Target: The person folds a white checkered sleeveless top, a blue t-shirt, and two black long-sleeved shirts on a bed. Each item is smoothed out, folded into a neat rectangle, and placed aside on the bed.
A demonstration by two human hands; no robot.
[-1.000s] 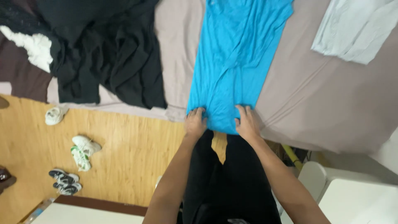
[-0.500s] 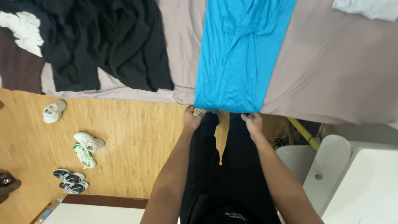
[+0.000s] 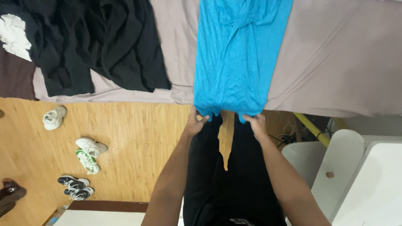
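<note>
head view: left hand [image 3: 196, 124] and right hand [image 3: 256, 124] each pinch shut on the near hem of the blue shirt [image 3: 238, 58], which lies flat on the grey bed [image 3: 343, 62], black clothes [image 3: 96, 46] far left.

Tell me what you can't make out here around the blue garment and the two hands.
- Blue garment: its far end is cut off by the top edge of the head view.
- Left hand and right hand: fingertips hidden under the hem they grip.
- Black clothes: heaped, individual pieces indistinguishable.
- Bed sheet: runs past the right edge.
</note>
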